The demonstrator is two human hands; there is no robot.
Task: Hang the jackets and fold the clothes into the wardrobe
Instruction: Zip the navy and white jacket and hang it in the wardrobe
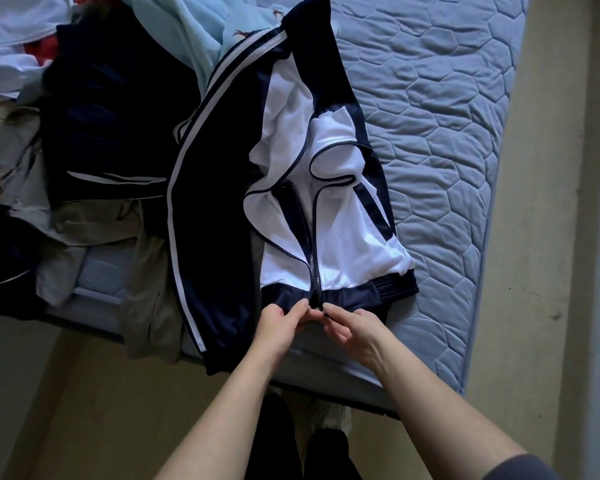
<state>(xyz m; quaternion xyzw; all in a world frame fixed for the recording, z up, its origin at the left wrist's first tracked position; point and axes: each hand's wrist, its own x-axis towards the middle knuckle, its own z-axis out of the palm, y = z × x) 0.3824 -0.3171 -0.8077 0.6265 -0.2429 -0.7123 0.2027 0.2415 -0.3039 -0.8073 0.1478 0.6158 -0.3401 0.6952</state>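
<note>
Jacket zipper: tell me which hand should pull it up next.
Right, probably. The right hand pinches at the bottom end of the zipper, while the left hand grips the jacket hem beside it, well placed to hold the cloth steady.

The navy-and-white zipped track jacket (222,220) is cut off at the far edge. Its zip's near end is mostly hidden between the pinching left hand (279,323) and right hand (355,332).
</note>
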